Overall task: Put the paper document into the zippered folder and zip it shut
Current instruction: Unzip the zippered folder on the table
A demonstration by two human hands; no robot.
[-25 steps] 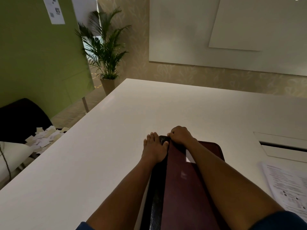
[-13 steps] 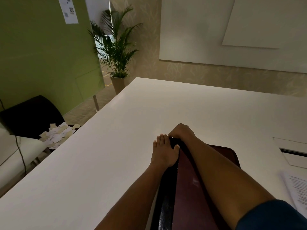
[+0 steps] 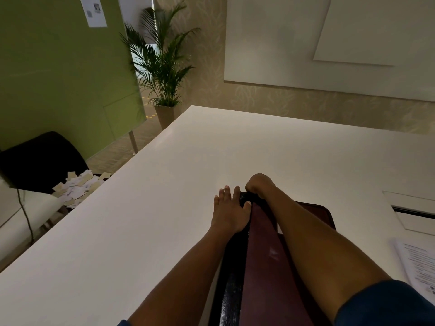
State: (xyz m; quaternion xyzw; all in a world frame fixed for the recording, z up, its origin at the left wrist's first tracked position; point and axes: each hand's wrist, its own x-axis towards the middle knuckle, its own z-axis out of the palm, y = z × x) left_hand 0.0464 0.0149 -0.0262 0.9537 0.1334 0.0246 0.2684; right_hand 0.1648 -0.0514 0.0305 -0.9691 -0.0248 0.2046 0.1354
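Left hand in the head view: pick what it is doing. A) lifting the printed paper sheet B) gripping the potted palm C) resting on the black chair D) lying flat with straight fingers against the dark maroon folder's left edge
D: the left hand lies flat, fingers straight, against the far left edge of the dark maroon zippered folder on the white table.

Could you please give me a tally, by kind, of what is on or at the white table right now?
Zippered folders: 1, the maroon folder
Printed paper sheets: 1 visible, the paper document at the table's right edge
Hands: 2, the left hand and the right hand
Total: 4
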